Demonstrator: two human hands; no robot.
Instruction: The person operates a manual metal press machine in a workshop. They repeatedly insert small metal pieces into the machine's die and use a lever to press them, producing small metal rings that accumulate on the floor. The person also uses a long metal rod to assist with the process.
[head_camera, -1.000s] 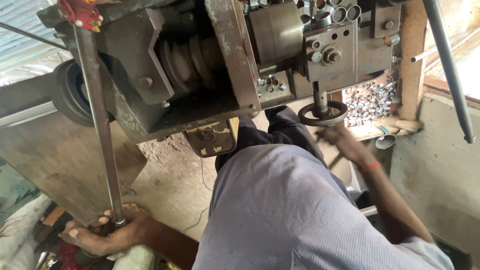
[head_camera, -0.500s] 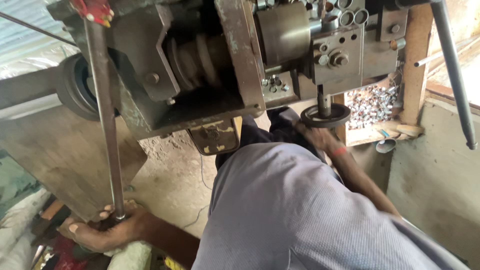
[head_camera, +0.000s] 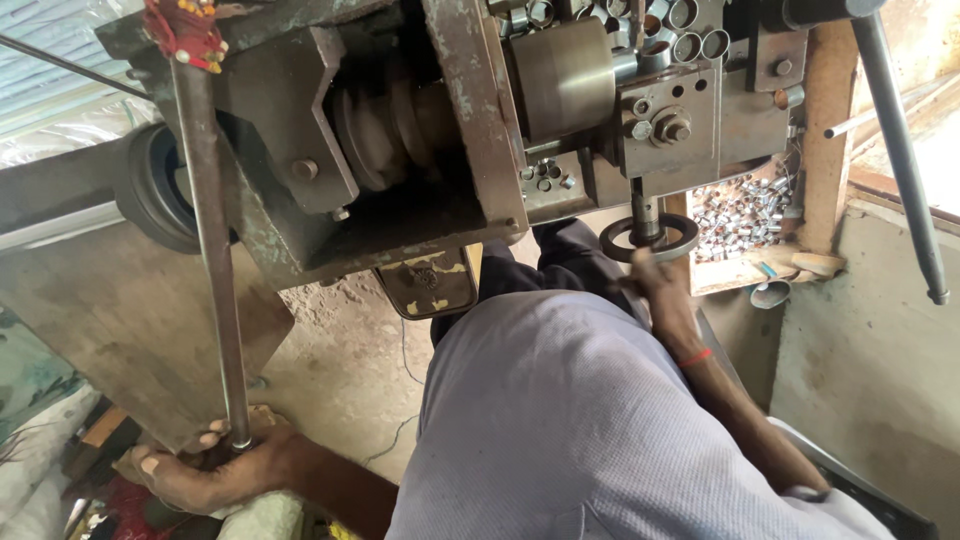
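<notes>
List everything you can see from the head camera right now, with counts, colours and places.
machine: one, dark grey metal, top centre
long lever rod: one, rusty grey, left
handwheel: one, dark, under the machine, right
small metal rings: many, silvery, in the wooden tray on the right
second rod: one, grey, far right
left hand: fingers around the lever rod's lower end
right hand: at the handwheel, red band on the wrist

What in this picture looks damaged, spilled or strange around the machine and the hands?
Nothing looks spilled or broken. The small metal sleeves lie heaped loose in the wooden tray, not scattered outside it. The left hand grips the long steel rod at its lower end; the right hand is at the handwheel.
</notes>
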